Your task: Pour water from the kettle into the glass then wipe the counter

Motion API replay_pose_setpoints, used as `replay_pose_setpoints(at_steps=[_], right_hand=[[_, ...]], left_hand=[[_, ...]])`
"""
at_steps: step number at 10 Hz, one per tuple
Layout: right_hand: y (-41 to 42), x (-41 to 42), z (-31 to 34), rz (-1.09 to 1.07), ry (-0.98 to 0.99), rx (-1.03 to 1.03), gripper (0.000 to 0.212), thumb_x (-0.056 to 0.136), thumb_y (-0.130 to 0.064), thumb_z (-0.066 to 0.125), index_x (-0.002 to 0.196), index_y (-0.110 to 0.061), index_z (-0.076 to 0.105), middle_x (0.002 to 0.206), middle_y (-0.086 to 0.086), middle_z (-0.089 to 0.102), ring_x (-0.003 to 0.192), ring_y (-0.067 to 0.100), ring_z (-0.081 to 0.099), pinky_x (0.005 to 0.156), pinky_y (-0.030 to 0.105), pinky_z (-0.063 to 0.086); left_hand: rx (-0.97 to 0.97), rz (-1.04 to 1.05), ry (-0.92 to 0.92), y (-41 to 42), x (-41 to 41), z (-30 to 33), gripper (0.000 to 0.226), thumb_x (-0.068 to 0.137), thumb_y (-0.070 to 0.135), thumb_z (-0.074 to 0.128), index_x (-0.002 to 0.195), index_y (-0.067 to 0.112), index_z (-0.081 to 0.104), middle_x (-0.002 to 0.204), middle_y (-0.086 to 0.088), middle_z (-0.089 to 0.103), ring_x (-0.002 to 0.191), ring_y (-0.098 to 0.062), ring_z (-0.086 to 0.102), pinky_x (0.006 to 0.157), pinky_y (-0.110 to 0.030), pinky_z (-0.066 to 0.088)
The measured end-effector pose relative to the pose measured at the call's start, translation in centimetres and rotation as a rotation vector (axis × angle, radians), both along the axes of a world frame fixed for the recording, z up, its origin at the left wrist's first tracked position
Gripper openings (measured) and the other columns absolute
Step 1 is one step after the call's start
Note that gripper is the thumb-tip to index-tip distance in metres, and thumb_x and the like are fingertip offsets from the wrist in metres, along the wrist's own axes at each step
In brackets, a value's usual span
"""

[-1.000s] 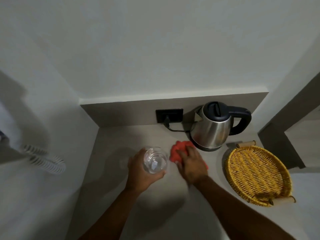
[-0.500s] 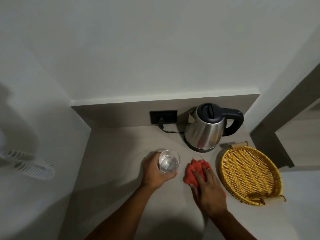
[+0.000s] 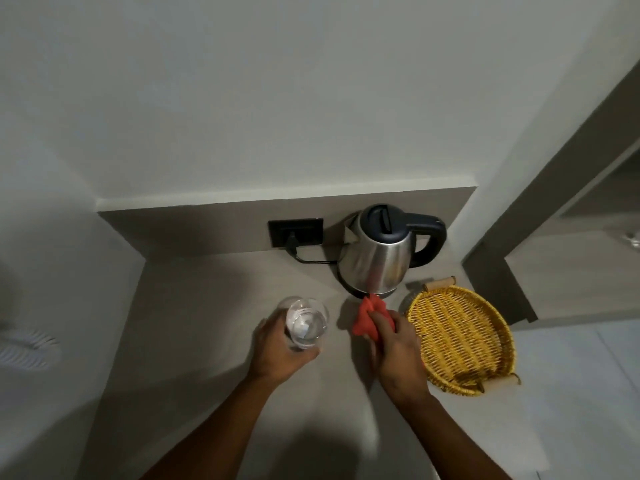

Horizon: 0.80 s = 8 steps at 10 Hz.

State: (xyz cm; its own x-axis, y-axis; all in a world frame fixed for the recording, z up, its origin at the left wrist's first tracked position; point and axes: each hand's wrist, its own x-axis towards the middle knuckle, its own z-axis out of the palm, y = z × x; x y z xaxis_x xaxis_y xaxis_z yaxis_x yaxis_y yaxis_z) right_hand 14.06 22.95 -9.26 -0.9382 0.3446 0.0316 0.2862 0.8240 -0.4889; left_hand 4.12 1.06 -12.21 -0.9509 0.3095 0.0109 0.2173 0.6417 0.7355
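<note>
A steel kettle [image 3: 379,259] with a black lid and handle stands on its base at the back of the grey counter [image 3: 207,306]. My left hand [image 3: 277,348] grips a clear glass [image 3: 306,322] holding water, just above or on the counter. My right hand [image 3: 394,344] presses a red cloth [image 3: 367,318] onto the counter, right in front of the kettle's base. Part of the cloth is hidden under my fingers.
A yellow wicker tray [image 3: 460,337] with wooden handles lies right of my right hand. A black wall socket [image 3: 296,232] with the kettle's cord plugged in sits behind the glass. Walls close the counter at the back and left.
My right hand slid the red cloth to the right and toward me, then back up toward the kettle's base. The left hand stays on the glass.
</note>
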Motion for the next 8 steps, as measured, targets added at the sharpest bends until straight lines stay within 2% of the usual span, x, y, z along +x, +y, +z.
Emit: replay_pose_setpoints(at_steps=[1,2,3,4,6,7,8], right_hand=[[2.4,0.5,1.0,-0.176,0.1,0.016,0.052,0.091,-0.044,0.056,0.138,-0.028,0.046,0.136,0.013,0.048,0.118,0.032,0.047,0.096,0.049,0.045],[6.3,0.5,0.8,-0.342,-0.009,0.04,0.056,0.092,-0.048,0.054,0.142,-0.028,0.04,0.146,0.011,0.04,0.13,0.035,0.038,0.105,0.055,0.037],[7.7,0.2,-0.7,-0.341,-0.199,0.02,0.056,0.095,-0.046,0.049,0.145,-0.025,0.036,0.153,0.012,0.033,0.14,0.036,0.025,0.113,0.057,0.026],[8.1,0.1,-2.3,-0.315,-0.234,0.013,0.052,0.098,-0.045,0.042,0.146,-0.024,0.036,0.155,0.013,0.031,0.143,0.037,0.019,0.117,0.054,0.018],[8.5,0.1,-2.8,-0.274,-0.228,0.003,0.054,0.098,-0.048,0.038,0.146,-0.024,0.033,0.157,0.013,0.028,0.145,0.036,0.015,0.118,0.054,0.014],[8.3,0.2,-1.5,-0.268,-0.188,0.002,0.06,0.097,-0.052,0.037,0.148,-0.022,0.029,0.158,0.012,0.025,0.146,0.033,0.013,0.118,0.054,0.013],[6.8,-0.2,0.3,-0.192,-0.019,0.027,0.062,0.096,-0.055,0.034,0.147,-0.02,0.026,0.158,0.009,0.026,0.147,0.028,0.013,0.119,0.051,0.012]], left_hand=[[-0.27,-0.06,0.075,-2.0,0.6,-2.2,0.099,0.063,0.075,0.07,0.145,0.024,0.051,0.149,0.0,0.058,0.142,-0.024,0.051,0.12,-0.044,0.038],[-0.525,-0.081,0.134,-2.0,1.6,-3.5,0.106,0.078,0.089,0.039,0.152,0.013,0.043,0.162,-0.009,0.043,0.155,-0.028,0.031,0.123,-0.045,0.014],[-0.595,-0.101,0.166,-2.2,1.6,-3.6,0.105,0.083,0.088,0.029,0.154,0.012,0.039,0.165,-0.011,0.038,0.156,-0.03,0.028,0.123,-0.047,0.012],[-0.648,-0.115,0.168,-2.0,1.6,-3.6,0.103,0.083,0.086,0.029,0.153,0.011,0.042,0.164,-0.011,0.04,0.156,-0.03,0.029,0.122,-0.049,0.016],[-0.664,-0.117,0.137,-2.0,1.8,-3.5,0.103,0.08,0.084,0.035,0.153,0.011,0.045,0.165,-0.011,0.038,0.157,-0.031,0.027,0.124,-0.054,0.027],[-0.634,-0.122,0.05,-1.9,1.5,-2.1,0.113,0.074,0.088,0.036,0.159,0.014,0.031,0.169,-0.007,0.029,0.159,-0.028,0.02,0.128,-0.053,0.023],[-0.463,-0.072,0.074,-1.4,1.4,0.0,0.103,0.067,0.084,0.057,0.146,0.021,0.042,0.145,0.0,0.054,0.138,-0.026,0.049,0.113,-0.045,0.044]])
